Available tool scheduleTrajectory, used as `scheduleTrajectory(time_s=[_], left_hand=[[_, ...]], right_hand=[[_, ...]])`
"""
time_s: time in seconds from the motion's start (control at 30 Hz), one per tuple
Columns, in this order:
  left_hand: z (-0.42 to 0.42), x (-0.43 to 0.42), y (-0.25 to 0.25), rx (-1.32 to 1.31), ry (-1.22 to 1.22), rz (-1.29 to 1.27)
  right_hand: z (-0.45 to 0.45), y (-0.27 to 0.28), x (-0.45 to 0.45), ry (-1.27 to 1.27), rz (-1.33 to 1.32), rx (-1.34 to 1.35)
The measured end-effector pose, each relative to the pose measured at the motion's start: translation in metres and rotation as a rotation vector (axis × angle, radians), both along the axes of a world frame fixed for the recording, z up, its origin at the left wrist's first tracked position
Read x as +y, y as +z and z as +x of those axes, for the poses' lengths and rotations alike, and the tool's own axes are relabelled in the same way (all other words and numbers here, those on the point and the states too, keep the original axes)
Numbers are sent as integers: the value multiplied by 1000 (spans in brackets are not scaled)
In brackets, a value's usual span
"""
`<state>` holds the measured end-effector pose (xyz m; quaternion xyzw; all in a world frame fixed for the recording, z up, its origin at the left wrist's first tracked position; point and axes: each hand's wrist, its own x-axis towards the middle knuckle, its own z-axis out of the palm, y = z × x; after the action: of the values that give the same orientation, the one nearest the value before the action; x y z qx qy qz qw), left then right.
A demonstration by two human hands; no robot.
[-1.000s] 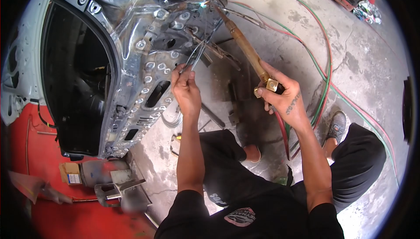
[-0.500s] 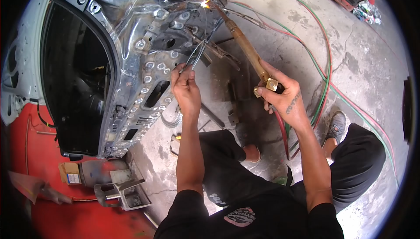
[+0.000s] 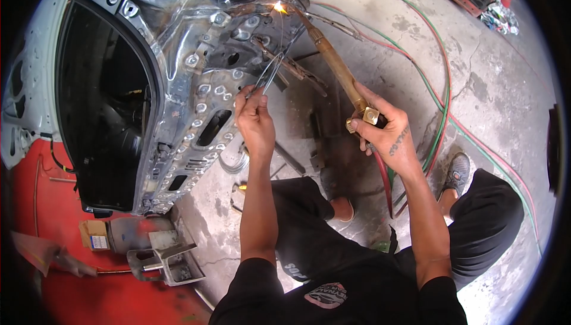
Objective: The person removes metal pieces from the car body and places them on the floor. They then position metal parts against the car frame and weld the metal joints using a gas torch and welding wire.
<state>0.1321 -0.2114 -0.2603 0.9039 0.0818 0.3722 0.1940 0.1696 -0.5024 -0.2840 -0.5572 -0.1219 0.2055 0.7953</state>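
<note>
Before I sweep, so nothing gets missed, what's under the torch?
Concrete floor shows beside the torch; whatever its body and the right hand cover can't be seen.

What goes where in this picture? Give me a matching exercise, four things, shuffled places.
Column one
1. long brass-coloured metal torch
2. thin silvery bent wire
3. long red and green hoses
4. bright orange-yellow glow

Column two
A. across the grey concrete floor
B. in the left hand
C. beside the torch's tip
D. in the right hand

Pairs: 1-D, 2-B, 3-A, 4-C
</note>
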Motion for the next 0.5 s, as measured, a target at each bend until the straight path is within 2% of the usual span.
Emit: scheduleTrajectory(time_s=[0.13, 0.33, 0.5], left_hand=[[1, 2, -1, -19, -15, 33], [-2, -3, 2, 30, 16, -64], [-1, 4, -3, -8, -2, 39]], right_hand=[[0, 0, 0, 3, 4, 3], [0, 1, -1, 7, -9, -4], [-1, 1, -1, 4, -6, -4]])
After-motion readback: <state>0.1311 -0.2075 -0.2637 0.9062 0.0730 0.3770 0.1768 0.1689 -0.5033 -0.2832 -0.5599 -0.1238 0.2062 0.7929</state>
